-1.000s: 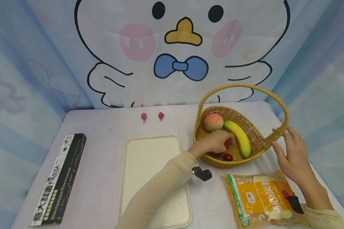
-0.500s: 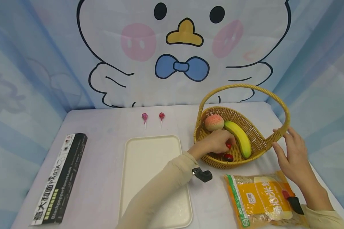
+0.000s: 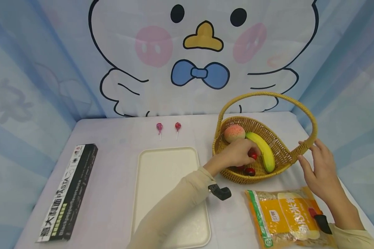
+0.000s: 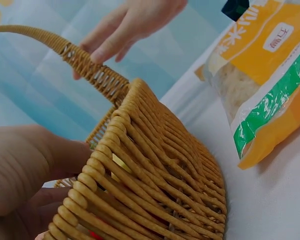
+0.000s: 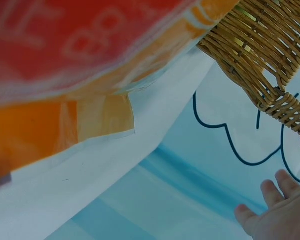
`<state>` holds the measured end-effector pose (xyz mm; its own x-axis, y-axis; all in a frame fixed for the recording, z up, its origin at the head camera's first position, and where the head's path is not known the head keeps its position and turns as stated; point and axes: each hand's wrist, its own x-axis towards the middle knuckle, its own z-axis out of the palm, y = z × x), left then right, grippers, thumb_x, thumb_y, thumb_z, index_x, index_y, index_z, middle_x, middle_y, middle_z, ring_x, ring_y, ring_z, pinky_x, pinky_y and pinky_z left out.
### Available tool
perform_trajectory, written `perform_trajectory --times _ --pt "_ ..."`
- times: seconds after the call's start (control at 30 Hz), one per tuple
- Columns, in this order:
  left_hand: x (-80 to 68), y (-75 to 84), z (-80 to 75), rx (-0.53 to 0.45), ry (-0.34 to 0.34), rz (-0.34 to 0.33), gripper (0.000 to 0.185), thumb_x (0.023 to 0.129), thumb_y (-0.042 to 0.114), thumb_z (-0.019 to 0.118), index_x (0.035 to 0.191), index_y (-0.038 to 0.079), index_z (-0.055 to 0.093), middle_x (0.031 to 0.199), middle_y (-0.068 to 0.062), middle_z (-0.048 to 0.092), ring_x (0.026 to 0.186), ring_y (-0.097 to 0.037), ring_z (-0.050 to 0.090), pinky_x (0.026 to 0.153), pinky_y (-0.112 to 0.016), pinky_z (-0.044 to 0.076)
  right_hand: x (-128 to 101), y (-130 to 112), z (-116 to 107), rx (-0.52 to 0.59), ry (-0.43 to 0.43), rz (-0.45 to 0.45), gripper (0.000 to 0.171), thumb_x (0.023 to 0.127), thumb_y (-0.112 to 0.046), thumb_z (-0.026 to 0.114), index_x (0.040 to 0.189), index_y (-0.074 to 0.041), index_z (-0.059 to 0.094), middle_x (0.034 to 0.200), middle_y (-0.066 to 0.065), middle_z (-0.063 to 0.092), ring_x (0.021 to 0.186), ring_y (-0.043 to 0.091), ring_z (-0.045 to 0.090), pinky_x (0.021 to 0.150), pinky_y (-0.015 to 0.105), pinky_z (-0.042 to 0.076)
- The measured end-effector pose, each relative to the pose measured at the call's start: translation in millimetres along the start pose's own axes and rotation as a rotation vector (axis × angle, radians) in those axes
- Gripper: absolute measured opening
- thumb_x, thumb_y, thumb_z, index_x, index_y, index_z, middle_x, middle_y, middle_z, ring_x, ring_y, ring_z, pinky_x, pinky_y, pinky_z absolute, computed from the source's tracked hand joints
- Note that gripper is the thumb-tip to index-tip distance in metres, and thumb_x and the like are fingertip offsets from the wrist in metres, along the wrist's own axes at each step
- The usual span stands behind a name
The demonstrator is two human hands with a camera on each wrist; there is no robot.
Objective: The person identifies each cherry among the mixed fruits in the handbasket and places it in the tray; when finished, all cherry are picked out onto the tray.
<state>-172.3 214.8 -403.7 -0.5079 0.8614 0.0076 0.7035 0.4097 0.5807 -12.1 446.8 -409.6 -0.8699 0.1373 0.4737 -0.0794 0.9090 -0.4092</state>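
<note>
Pale lilac cloth-covered desk (image 3: 118, 138), evenly lit. Behind it, white fabric backdrop printed with a cartoon duck (image 3: 202, 55): black eyes, yellow beak, pink cheeks, blue bow tie. Blue patterned fabric side walls (image 3: 21, 86) close in left and right.

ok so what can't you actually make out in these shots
- Red fruit in the left hand: head view, fingers cover most of it.
- Basket contents: left wrist view, the wicker wall hides them.
- Bag: right wrist view, blurred and cut off by the edge.
- Lollipops: head view, too small for detail.
</note>
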Motion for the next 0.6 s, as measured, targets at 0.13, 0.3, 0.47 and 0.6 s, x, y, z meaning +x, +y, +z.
perform_trajectory --times 0.13,0.3,0.47,0.6 --pt "-3.6 2.0 -2.9 -0.011 0.026 0.011 0.024 0.099 0.023 0.078 0.123 0.021 0.077 0.117 0.01 0.074 0.093 -0.001 0.059 0.077 -0.008 0.044 0 1 0 0.005 0.005 -0.008 0.044 0.111 -0.017 0.054 0.15 0.002 0.047 0.165 0.037 0.03 0.152 0.063 0.024 0.126 0.08 0.009" --pt "-9.1 6.2 -7.4 -0.031 0.056 0.015 0.026 0.098 0.027 0.079 0.124 0.023 0.076 0.122 0.011 0.073 0.1 -0.003 0.062 0.081 -0.008 0.044 0 2 1 0.008 0.011 -0.018 0.044 0.111 -0.017 0.053 0.15 0.004 0.047 0.164 0.038 0.031 0.153 0.062 0.024 0.127 0.079 0.009" --pt "-15.4 9.7 -10.7 -0.066 0.089 0.028 0.029 0.097 0.027 0.08 0.126 0.022 0.075 0.121 0.012 0.073 0.099 0.0 0.06 0.082 -0.006 0.044 -1 2 1 0.005 0.009 -0.014 0.045 0.112 -0.018 0.052 0.151 0.003 0.046 0.164 0.038 0.03 0.153 0.062 0.023 0.128 0.078 0.008" --pt "-21.5 12.0 -13.2 -0.1 0.104 0.04 0.03 0.098 0.026 0.08 0.127 0.021 0.074 0.119 0.012 0.072 0.097 0.002 0.059 0.08 -0.003 0.045 -1 0 1 0.005 0.001 -0.006 0.045 0.111 -0.017 0.052 0.151 0.003 0.046 0.164 0.038 0.03 0.153 0.062 0.023 0.127 0.079 0.008"
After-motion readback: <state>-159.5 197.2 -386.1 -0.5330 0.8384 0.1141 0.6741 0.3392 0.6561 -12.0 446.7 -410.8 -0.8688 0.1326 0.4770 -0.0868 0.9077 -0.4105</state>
